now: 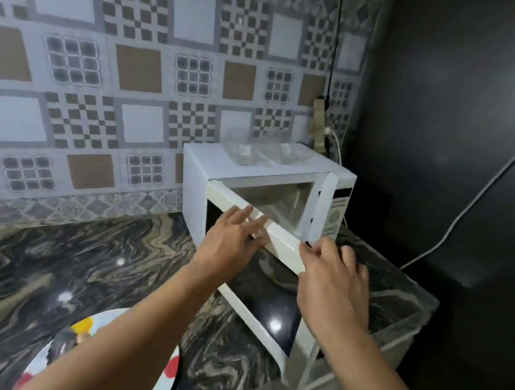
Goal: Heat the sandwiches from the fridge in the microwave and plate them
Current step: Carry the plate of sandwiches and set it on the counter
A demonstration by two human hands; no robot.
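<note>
Both hands fwd: left (230,241) fingers straight, right (334,274) fingers loosely curled.
</note>
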